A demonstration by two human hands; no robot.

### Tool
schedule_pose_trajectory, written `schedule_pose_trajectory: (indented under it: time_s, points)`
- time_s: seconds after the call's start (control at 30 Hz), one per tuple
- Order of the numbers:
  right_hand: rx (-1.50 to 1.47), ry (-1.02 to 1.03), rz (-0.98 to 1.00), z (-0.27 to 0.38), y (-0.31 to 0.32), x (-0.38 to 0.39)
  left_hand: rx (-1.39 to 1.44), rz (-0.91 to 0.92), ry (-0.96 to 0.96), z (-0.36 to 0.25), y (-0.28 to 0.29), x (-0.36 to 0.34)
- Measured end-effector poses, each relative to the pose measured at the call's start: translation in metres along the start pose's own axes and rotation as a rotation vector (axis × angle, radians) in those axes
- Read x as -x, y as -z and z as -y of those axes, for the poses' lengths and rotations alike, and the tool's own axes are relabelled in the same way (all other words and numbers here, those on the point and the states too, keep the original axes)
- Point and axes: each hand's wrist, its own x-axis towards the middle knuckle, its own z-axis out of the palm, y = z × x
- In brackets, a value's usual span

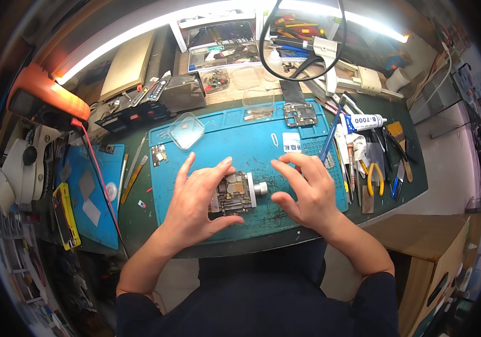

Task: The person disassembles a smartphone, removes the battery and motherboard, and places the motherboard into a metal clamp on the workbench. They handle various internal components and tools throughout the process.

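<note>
A phone circuit board (232, 190) sits in a small clamp holder with a silver knob (261, 188) on the blue work mat (246, 124). My left hand (191, 197) hovers around the holder's left side, thumb and fingers spread along its near and far edges. Whether it touches the holder I cannot tell. To the right of the knob, my right hand (309, 194) is raised with its fingers apart and nothing between them. A small clear plastic box (186, 131) lies beyond my left hand. A paper clip (275, 139) rests farther back on the mat.
An orange multimeter (49, 96) with a red lead stands at the left. On the right lie a white and blue glue tube (364, 122), yellow-handled pliers (373, 178) and several tweezers and blades. A phone frame part (300, 114) is at the mat's far right, near a black cable loop (346, 33).
</note>
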Motion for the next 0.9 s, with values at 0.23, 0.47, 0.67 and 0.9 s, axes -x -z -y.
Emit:
schedule_pose_trajectory:
  time_s: [0.23,0.47,0.67,0.9]
  points:
    - [0.029,0.039,0.035,0.002,0.004,0.002,-0.002,-0.003,0.000,-0.001,0.000,-0.001]
    - [0.013,0.079,0.046,-0.001,0.000,0.000,-0.012,0.006,-0.002,-0.002,0.000,-0.001]
    - [-0.065,0.088,0.138,0.002,0.000,0.000,-0.002,0.010,-0.004,-0.002,0.001,-0.003]
    - [-0.086,0.079,0.042,0.002,0.002,-0.002,0.005,0.006,0.003,-0.002,0.002,-0.002]
